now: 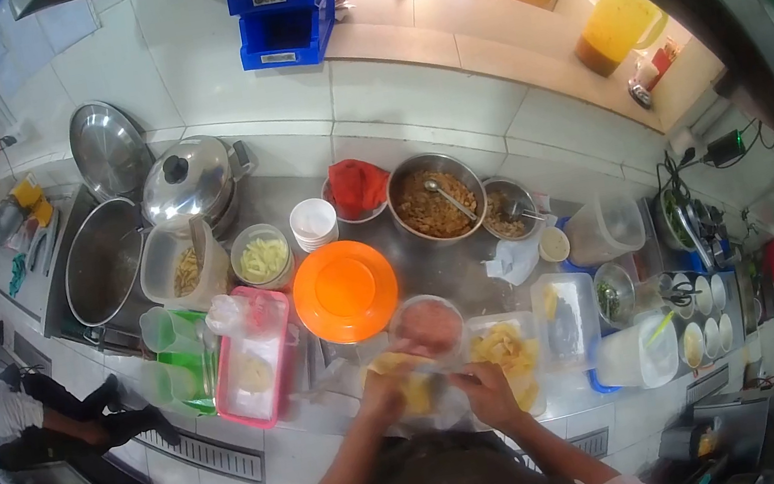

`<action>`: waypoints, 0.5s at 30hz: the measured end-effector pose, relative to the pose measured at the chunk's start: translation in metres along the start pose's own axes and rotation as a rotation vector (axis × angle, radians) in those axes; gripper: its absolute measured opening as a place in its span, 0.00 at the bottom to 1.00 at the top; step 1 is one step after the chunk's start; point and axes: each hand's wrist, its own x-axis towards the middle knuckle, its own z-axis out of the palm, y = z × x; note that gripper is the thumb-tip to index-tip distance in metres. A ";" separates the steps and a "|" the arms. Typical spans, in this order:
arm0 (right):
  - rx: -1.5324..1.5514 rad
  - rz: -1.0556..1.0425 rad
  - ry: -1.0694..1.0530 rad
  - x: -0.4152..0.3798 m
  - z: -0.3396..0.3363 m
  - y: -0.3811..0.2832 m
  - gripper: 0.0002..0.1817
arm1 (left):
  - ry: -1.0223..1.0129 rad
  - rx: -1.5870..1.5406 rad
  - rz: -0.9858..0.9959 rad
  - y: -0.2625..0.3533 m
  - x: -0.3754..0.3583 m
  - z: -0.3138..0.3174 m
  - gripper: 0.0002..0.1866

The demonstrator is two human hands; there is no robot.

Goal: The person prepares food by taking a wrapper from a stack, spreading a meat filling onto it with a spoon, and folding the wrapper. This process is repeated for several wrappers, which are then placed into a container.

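Note:
At the counter's front edge, my left hand (383, 395) is closed on a thin yellow wrapper (396, 362). My right hand (488, 394) is closed around the handle of a thin utensil (440, 369), whose other end points at the wrapper. More yellow food shows below, between the hands. Just behind them sits a bowl of pink minced filling (428, 325). A clear container of yellow wrappers (507, 345) stands behind and beside my right hand. Orange plates (345, 291) are stacked behind my left hand.
A pink tray (229, 394) lies left of the orange plates. Behind stand a metal bowl of cooked filling (435, 196), a large pot (79, 276) and white cups (313, 221). Clear tubs (628, 356) are on the right. A person (49, 407) is at far left.

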 end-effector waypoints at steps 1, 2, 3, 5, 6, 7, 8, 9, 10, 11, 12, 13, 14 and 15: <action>-0.039 -0.052 0.012 0.000 0.000 0.000 0.15 | 0.000 0.002 -0.001 0.000 -0.001 0.000 0.25; -0.037 -0.053 0.014 0.000 -0.001 -0.001 0.15 | 0.026 0.011 0.029 0.000 -0.003 -0.001 0.25; -0.026 -0.084 0.013 -0.001 -0.002 -0.002 0.16 | 0.053 0.020 0.060 0.001 -0.006 -0.002 0.25; -0.009 -0.117 0.014 -0.003 -0.003 -0.006 0.17 | 0.082 0.040 0.082 -0.001 -0.011 -0.008 0.25; -0.006 -0.105 0.008 -0.005 -0.003 -0.008 0.18 | 0.110 0.057 0.104 0.001 -0.013 -0.009 0.25; -0.002 -0.095 0.003 -0.007 -0.002 -0.008 0.19 | 0.113 0.062 0.108 0.004 -0.014 -0.011 0.25; 0.004 -0.099 0.004 -0.011 0.001 -0.004 0.19 | 0.162 0.020 0.155 0.007 -0.015 -0.014 0.26; 0.089 -0.023 0.012 -0.012 0.002 0.000 0.19 | 0.212 -0.023 0.203 0.010 -0.017 -0.017 0.28; 0.173 0.052 0.018 -0.012 0.004 0.004 0.19 | 0.216 -0.021 0.212 0.016 -0.018 -0.022 0.28; 0.179 0.047 0.018 -0.010 0.006 0.011 0.19 | 0.152 0.019 0.226 0.024 -0.019 -0.028 0.29; 0.136 0.087 -0.065 -0.001 0.002 0.014 0.17 | 0.085 0.059 0.234 0.029 -0.020 -0.033 0.30; 0.091 0.133 -0.144 0.008 -0.003 0.014 0.16 | 0.082 0.062 0.228 0.031 -0.024 -0.032 0.30; 0.087 0.144 -0.136 0.020 -0.005 0.015 0.16 | 0.084 -0.028 0.183 0.031 -0.029 -0.029 0.30; -0.052 0.040 -0.166 0.038 -0.005 0.011 0.14 | 0.082 -0.116 0.135 0.032 -0.033 -0.025 0.31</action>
